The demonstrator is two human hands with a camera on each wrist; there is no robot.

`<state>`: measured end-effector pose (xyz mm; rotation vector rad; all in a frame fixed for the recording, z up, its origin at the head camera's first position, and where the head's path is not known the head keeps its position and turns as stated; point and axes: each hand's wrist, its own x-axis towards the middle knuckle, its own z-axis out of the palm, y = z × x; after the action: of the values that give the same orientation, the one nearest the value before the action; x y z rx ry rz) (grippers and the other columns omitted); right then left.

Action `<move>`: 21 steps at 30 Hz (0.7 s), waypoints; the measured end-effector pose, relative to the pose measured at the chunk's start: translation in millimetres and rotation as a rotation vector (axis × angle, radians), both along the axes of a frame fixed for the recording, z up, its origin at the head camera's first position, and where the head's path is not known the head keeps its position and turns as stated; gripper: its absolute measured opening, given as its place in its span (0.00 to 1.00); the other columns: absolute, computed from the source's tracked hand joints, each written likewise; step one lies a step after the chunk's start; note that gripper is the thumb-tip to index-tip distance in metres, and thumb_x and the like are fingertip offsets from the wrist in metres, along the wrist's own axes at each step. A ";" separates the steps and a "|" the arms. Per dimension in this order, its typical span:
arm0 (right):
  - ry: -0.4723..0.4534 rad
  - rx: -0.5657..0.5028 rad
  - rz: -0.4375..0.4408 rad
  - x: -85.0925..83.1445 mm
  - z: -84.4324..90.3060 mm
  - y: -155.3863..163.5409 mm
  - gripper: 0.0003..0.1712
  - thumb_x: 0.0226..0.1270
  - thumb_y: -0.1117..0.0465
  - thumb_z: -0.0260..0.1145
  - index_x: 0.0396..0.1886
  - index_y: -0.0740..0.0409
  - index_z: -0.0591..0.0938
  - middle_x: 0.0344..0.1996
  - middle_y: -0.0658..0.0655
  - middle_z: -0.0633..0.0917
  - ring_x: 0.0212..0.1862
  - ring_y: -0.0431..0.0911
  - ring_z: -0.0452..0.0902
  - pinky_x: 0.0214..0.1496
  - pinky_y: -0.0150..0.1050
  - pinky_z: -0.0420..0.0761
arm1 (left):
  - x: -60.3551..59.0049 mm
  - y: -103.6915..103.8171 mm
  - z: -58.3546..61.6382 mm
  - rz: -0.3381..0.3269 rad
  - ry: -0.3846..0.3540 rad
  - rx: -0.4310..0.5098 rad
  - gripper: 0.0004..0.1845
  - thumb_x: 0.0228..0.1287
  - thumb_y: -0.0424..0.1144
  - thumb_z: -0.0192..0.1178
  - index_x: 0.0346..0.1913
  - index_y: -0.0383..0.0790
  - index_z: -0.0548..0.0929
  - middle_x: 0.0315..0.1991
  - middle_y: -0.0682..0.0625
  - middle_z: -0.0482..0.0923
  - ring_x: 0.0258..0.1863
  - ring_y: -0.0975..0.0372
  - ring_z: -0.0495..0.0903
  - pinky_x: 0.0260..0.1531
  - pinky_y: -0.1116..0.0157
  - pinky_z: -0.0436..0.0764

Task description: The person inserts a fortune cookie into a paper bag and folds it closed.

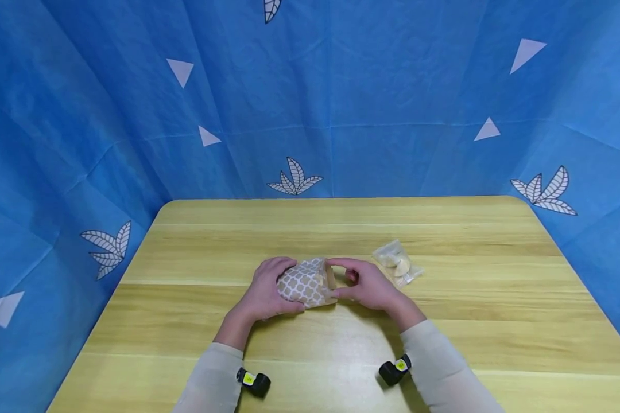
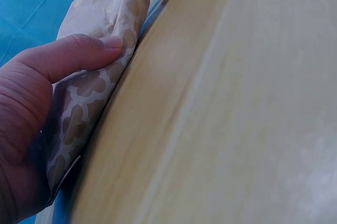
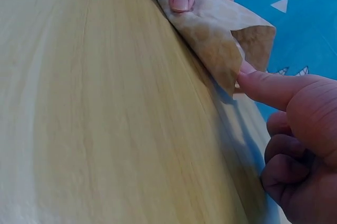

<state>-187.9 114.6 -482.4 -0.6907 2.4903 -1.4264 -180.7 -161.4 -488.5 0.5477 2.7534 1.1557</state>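
In the head view a small tan paper bag (image 1: 303, 282) with a white lattice pattern lies on its side on the table, its mouth facing right. My left hand (image 1: 272, 291) grips it around the closed end; the thumb (image 2: 79, 53) presses along its near side in the left wrist view. At the mouth, my right hand (image 1: 368, 283) holds the edges between a spread thumb and index finger. The right wrist view shows the thumb (image 3: 268, 88) at the rim of the gaping bag mouth (image 3: 255, 45), the other fingers curled. What lies inside the bag cannot be seen.
A clear plastic packet (image 1: 398, 264) with pale round pieces inside lies on the wooden table (image 1: 212, 241), just beyond my right hand. A blue patterned curtain (image 1: 382, 115) hangs behind the table and at both sides. Small black cameras sit at both wrists.
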 end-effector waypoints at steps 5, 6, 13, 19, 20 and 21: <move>0.010 0.040 0.005 1.7 3.6 -4.1 0.33 0.56 0.58 0.79 0.63 0.53 0.81 0.19 0.46 0.63 0.24 0.41 0.61 0.32 0.37 0.68 | -0.3 0.6 -0.6 0.006 -0.004 0.003 0.53 0.31 0.51 0.84 0.68 0.45 0.74 0.66 0.52 0.69 0.68 0.55 0.60 0.66 0.49 0.59; 0.008 0.048 0.006 1.8 4.0 -4.7 0.33 0.56 0.58 0.79 0.63 0.53 0.82 0.18 0.46 0.63 0.24 0.41 0.60 0.32 0.37 0.68 | -0.3 0.6 -1.0 0.006 -0.004 0.003 0.53 0.31 0.51 0.84 0.68 0.45 0.74 0.66 0.52 0.69 0.68 0.55 0.60 0.66 0.49 0.59; -0.008 0.079 0.013 2.0 4.8 -9.8 0.32 0.57 0.58 0.79 0.62 0.52 0.82 0.19 0.46 0.63 0.24 0.40 0.60 0.32 0.37 0.68 | 0.3 0.2 -2.3 0.010 -0.002 -0.008 0.53 0.32 0.53 0.84 0.68 0.46 0.74 0.67 0.52 0.68 0.68 0.55 0.60 0.66 0.50 0.60; 0.004 0.074 0.006 2.5 3.3 -14.9 0.30 0.55 0.58 0.79 0.60 0.52 0.83 0.17 0.45 0.62 0.23 0.39 0.59 0.32 0.37 0.67 | 0.6 0.1 -1.5 0.005 0.005 -0.002 0.53 0.32 0.52 0.84 0.68 0.45 0.74 0.66 0.52 0.69 0.67 0.54 0.60 0.66 0.49 0.60; 0.006 0.072 0.007 2.4 2.9 -15.7 0.30 0.56 0.59 0.79 0.60 0.53 0.83 0.17 0.45 0.63 0.22 0.39 0.59 0.32 0.37 0.68 | 0.5 0.1 -1.3 0.004 0.007 0.000 0.53 0.31 0.52 0.84 0.68 0.45 0.74 0.66 0.52 0.69 0.67 0.54 0.60 0.66 0.49 0.60; 0.009 0.069 0.008 2.4 2.6 -16.6 0.30 0.56 0.59 0.79 0.60 0.54 0.83 0.17 0.45 0.63 0.22 0.39 0.59 0.32 0.37 0.68 | 0.4 0.0 -1.2 0.003 0.007 0.003 0.53 0.31 0.52 0.84 0.68 0.45 0.74 0.66 0.52 0.69 0.67 0.54 0.60 0.66 0.49 0.60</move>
<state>-185.6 98.0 -479.8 -0.6944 2.5274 -1.3304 -180.3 -161.3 -489.7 0.5489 2.7597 1.1609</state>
